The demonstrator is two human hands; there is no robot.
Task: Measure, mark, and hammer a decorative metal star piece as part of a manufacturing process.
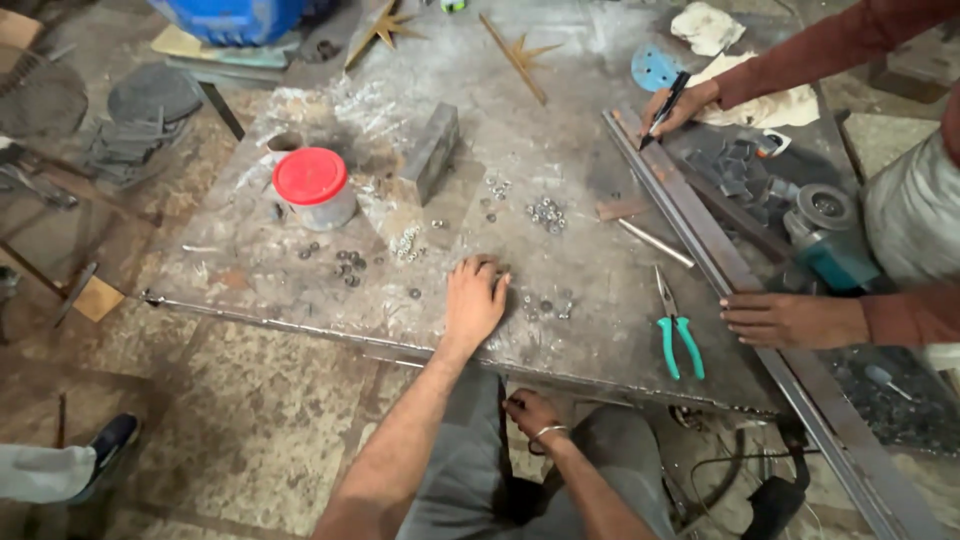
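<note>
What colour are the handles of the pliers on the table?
Teal-green, seen in the head view: pliers on the metal table.

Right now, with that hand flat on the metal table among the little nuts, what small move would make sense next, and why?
Probably curl the left hand fingers to pinch one of the small nuts just beside the fingertips. The palm lies flat and holds nothing, and the right hand rests below the table edge.

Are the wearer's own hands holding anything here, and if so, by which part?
Nothing visibly held. The left hand rests palm-down on the metal table among scattered nuts; anything under it is hidden. The right hand sits at the lap, apparently empty.
</note>
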